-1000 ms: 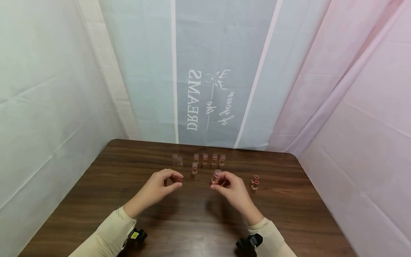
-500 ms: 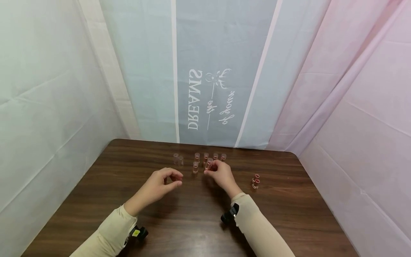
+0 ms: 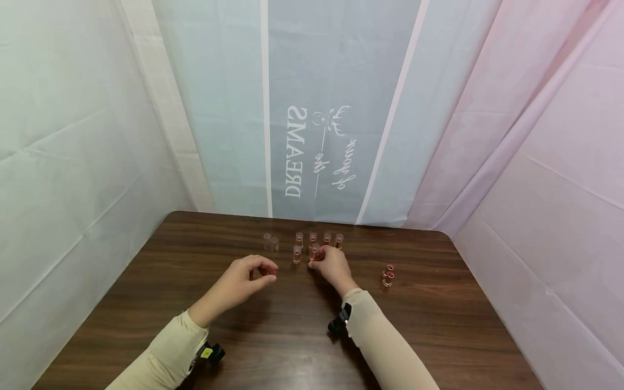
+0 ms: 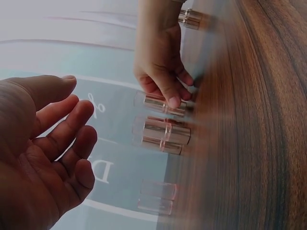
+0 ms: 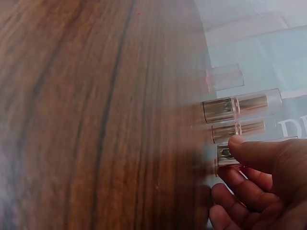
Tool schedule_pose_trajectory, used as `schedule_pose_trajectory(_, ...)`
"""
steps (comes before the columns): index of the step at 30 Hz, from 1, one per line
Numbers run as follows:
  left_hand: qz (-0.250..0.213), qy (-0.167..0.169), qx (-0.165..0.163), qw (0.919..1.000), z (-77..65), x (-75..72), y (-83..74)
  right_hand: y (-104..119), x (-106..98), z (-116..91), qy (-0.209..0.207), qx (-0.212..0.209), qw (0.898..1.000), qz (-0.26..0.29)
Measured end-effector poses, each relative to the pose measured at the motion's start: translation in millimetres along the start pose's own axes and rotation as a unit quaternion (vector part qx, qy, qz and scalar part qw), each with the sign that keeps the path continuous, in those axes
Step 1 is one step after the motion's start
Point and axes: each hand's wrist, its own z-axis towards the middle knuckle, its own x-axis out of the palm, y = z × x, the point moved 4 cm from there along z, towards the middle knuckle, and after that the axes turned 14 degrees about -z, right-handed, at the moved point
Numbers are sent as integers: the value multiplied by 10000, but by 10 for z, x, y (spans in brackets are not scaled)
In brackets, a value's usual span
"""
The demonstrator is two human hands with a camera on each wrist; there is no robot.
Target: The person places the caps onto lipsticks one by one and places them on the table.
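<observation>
My right hand (image 3: 334, 266) pinches a capped lipstick tube (image 3: 314, 252) between thumb and fingers. The tube stands upright, its base close to the tabletop, with a clear cap over a rose-gold body. Just left of it is another capped lipstick (image 3: 297, 254), and behind them runs a row of several more, among them one at the back left (image 3: 299, 239). In the right wrist view the thumb (image 5: 254, 152) lies along the held tube (image 5: 225, 154). My left hand (image 3: 240, 277) hovers above the table, palm inward, fingers loosely bent, holding nothing.
Two clear empty caps (image 3: 274, 245) stand at the back left of the dark wooden table (image 3: 292, 336). Off to the right are two uncapped tubes (image 3: 388, 278) with red tops. Fabric curtains (image 3: 336, 65) hang behind the table and on both sides.
My right hand has carried the capped lipstick forward and left, then lowered it beside the front tube, ahead of the back row. The left hand has hardly moved.
</observation>
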Motion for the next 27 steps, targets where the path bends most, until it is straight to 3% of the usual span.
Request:
schedule_pose_trajectory(17,-5,151,-18,9999,7,-38,1,53,24,-33,-8,-58,9983,-581)
schedule_pose_trajectory(21,68,240,7,9997,13,-4,26,76,-173,-116,-192,-250,9964,-789)
schedule_pose_trajectory(27,185,322,138,9992,23,42,32,51,-693,-373,-972,-813,9914,-332)
